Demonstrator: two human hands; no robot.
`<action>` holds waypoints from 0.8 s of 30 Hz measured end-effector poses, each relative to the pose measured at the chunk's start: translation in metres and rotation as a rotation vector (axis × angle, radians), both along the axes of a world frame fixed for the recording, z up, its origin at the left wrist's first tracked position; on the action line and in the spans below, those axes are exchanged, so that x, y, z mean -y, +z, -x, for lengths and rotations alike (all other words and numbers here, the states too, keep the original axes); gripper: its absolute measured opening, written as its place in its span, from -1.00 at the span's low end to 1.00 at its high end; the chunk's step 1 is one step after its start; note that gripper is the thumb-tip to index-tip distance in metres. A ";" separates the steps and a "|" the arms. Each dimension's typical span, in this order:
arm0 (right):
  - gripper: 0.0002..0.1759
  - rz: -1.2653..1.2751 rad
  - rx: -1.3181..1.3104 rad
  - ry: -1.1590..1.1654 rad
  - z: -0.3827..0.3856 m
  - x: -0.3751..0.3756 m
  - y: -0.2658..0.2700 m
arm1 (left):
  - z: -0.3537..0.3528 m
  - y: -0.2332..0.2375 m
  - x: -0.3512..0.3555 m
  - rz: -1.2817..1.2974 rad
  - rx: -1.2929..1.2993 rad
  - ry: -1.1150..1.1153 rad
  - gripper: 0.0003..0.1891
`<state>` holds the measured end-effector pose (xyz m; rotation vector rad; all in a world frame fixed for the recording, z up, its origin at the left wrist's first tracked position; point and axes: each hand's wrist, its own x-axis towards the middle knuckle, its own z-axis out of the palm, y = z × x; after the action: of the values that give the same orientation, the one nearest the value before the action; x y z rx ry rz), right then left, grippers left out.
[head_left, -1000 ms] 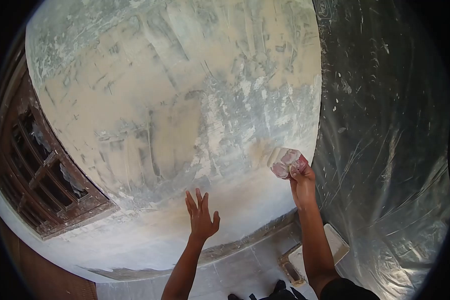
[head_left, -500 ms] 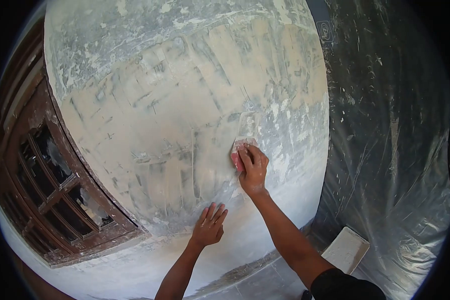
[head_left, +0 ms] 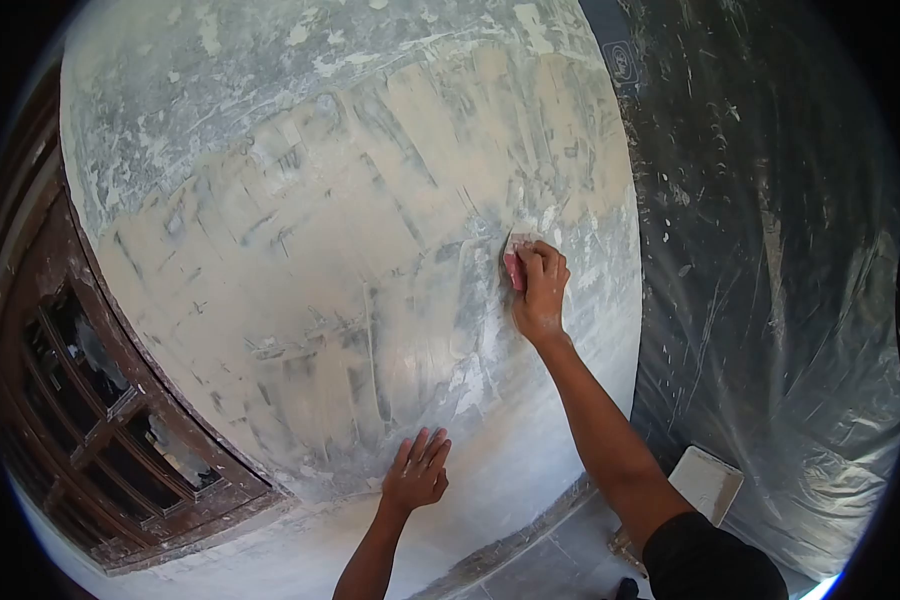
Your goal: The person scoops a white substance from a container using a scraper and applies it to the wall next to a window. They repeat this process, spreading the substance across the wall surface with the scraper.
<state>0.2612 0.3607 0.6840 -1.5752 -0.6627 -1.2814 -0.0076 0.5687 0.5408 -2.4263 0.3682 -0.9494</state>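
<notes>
Patchy grey and cream filler covered the pale, rough wall point(head_left: 270, 240), with a brown wooden lattice window point(head_left: 110, 440) on one side and a dark, glossy plastic sheet point(head_left: 760, 250) hanging on the other. From where I stood, the right hand point(head_left: 543, 290) had its fingers closed around a small, flat, pinkish-red scraper point(head_left: 515, 262) smeared with white, held up at the wall, near where cream gave way to bare grey. Lower down, the left hand point(head_left: 416, 472) had its fingers stretched out, with nothing visible in it; I couldn't tell whether its palm touched the wall. A shallow, whitish rectangular tray point(head_left: 707, 480) sat low beside the sheet. I judged the step in hand to be a smoothing stroke; the next move called for keeping the scraper's edge flat, with even pressure.
</notes>
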 end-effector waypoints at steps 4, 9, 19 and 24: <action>-0.26 0.020 -0.085 0.109 0.045 -0.034 -0.107 | 0.000 -0.001 0.001 0.008 0.009 0.016 -0.53; -0.32 0.173 -0.086 0.316 0.085 0.000 -0.164 | 0.002 0.001 0.003 -0.006 0.021 0.011 -0.55; -0.66 -0.158 -0.051 0.045 -0.043 0.035 -0.028 | -0.004 -0.001 0.006 -0.004 0.085 0.046 -0.57; -0.55 -0.049 -0.132 0.214 0.045 -0.003 -0.131 | -0.003 0.000 0.007 -0.004 0.083 0.056 -0.58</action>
<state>0.2166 0.3637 0.5530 -1.4914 -0.6899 -1.0199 -0.0049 0.5618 0.5406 -2.3727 0.2711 -1.0201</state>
